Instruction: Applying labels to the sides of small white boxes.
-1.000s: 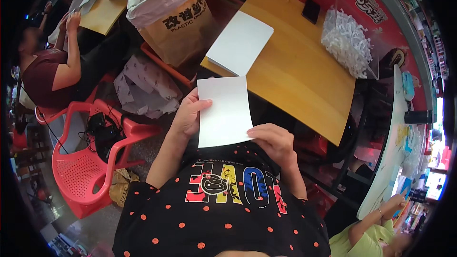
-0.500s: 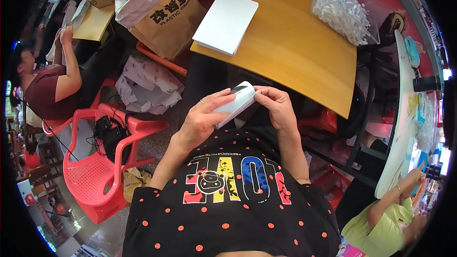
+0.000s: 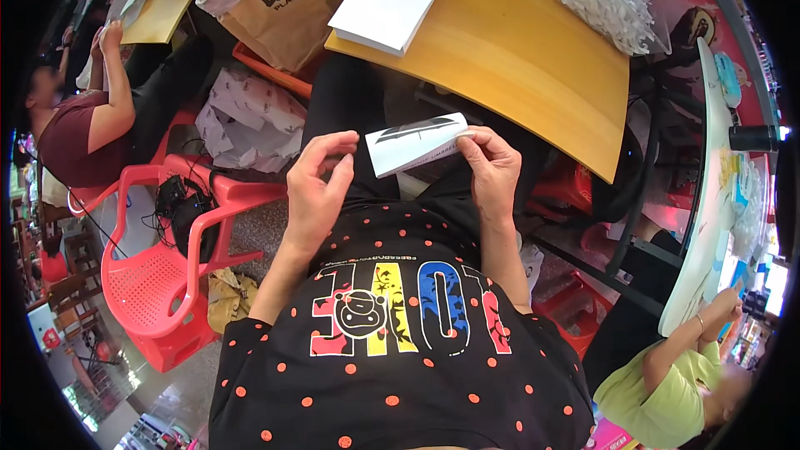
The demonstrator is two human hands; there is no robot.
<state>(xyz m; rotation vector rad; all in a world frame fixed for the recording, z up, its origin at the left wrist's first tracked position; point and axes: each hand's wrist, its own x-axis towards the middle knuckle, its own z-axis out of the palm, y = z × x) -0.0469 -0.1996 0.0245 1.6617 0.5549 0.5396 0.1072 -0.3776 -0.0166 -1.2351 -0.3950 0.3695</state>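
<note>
A glossy white printed paper sheet [image 3: 412, 148], curled over on itself, is held up above my lap, with a black curved picture on its face. My right hand [image 3: 493, 165] pinches its right end between thumb and fingers. To the left of the sheet is my left hand [image 3: 319, 186], its fingers bent but apart, with a small gap to the sheet's left edge and nothing in it. Beyond, a stack of white sheets [image 3: 390, 2] lies at the near left corner of the wooden table [image 3: 533, 58].
Left stand a red plastic chair [image 3: 158, 275] with a black bag and cables, a large brown paper sack [image 3: 287, 17] and crumpled white paper [image 3: 250, 123]. A clear bin of white strips [image 3: 604, 4] sits at the table's far right. Co-workers sit at left [image 3: 92, 129] and right [image 3: 658, 392].
My left hand has let go of the sheet and moved left and down. The sheet, still in my right hand, has turned nearly level. The view has shifted slightly.
</note>
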